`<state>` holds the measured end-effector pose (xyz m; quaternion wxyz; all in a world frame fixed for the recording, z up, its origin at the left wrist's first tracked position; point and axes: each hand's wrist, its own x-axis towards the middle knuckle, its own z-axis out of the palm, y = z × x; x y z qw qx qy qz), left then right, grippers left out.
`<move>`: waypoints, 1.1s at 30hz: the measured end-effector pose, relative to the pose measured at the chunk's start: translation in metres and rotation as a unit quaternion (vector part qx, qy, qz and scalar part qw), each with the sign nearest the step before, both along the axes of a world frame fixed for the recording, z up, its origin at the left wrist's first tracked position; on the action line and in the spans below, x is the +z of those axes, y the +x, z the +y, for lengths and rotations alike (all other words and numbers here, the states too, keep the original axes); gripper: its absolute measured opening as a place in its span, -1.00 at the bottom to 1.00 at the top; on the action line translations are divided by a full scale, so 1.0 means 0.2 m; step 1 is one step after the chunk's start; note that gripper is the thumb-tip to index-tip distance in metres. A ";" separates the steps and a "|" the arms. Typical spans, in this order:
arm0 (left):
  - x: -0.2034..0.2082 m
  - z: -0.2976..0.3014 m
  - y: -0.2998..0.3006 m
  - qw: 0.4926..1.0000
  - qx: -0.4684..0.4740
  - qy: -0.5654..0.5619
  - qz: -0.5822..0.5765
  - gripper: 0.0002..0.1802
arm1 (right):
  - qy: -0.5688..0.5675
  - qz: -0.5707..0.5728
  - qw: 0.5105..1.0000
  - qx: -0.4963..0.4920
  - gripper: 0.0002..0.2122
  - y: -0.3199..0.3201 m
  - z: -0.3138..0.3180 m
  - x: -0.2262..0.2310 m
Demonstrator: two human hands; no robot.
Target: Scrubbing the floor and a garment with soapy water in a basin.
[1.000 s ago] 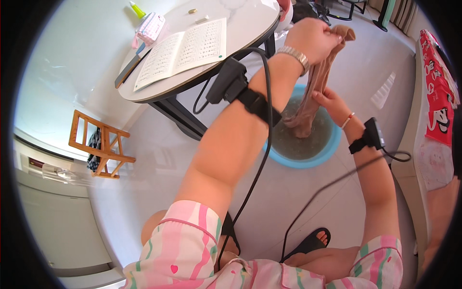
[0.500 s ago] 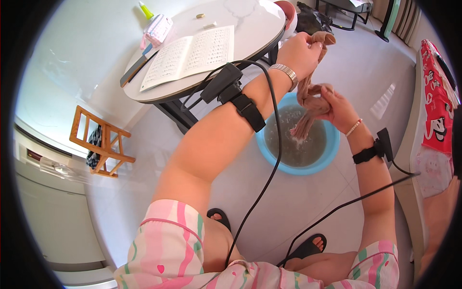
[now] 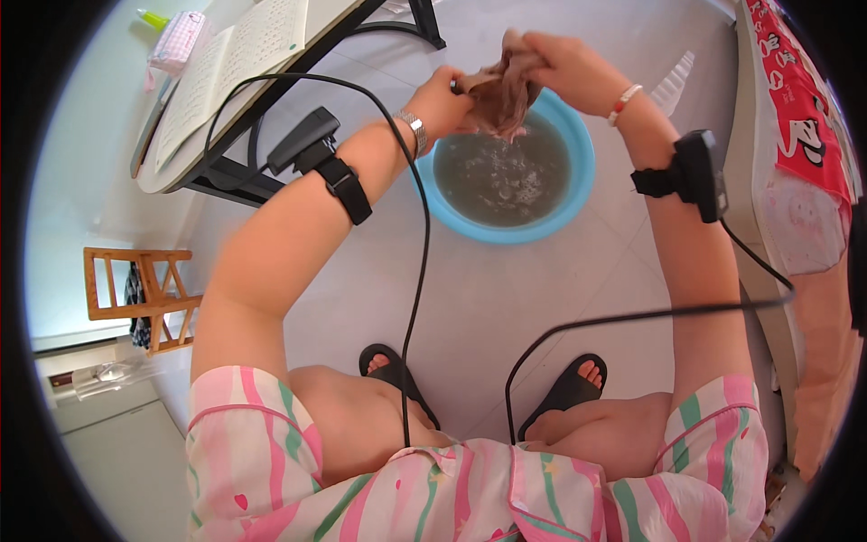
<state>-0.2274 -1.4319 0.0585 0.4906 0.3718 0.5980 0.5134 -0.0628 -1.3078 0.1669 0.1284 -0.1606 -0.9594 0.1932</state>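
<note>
A crumpled, wet-looking brown cloth (image 3: pixel 504 95) is stretched between my two hands over the basin's far side. Its kind of garment cannot be made out. My left hand (image 3: pixel 444 101) grips its left edge, fingers closed. On the other side, my right hand (image 3: pixel 576 74) is closed on the upper right part of the cloth. Below them a round light-blue basin (image 3: pixel 582 167) stands on the floor, holding murky grey water (image 3: pixel 497 190) with some foam. The cloth's lower end hangs above the water near the far rim.
Black cables run from the straps on both forearms. At the left is a table (image 3: pixel 271 86) with an open book (image 3: pixel 239 68) and a pink-and-white pouch (image 3: pixel 177 43). A wooden stool (image 3: pixel 135 294) stands further left. A red package (image 3: pixel 795 99) lies on the right-hand furniture.
The view has shifted, with the basin now nearer its top. My hands were one above the other with the cloth hanging long; now they are side by side and the cloth is bunched.
</note>
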 end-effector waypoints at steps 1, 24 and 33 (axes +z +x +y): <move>-0.12 0.04 0.05 0.999 0.001 -0.035 -0.031 -0.67 | 0.055 -0.101 0.993 -0.037 -0.81 0.04 0.05 -0.11; -1.14 0.79 0.42 0.803 -0.312 -0.196 0.469 -0.20 | 0.038 -0.385 0.916 -0.107 -0.71 0.26 0.87 -1.45; -1.05 0.85 0.49 0.970 -0.051 0.221 0.086 -0.14 | -0.117 -0.165 0.977 -0.064 -0.67 0.27 0.71 -0.92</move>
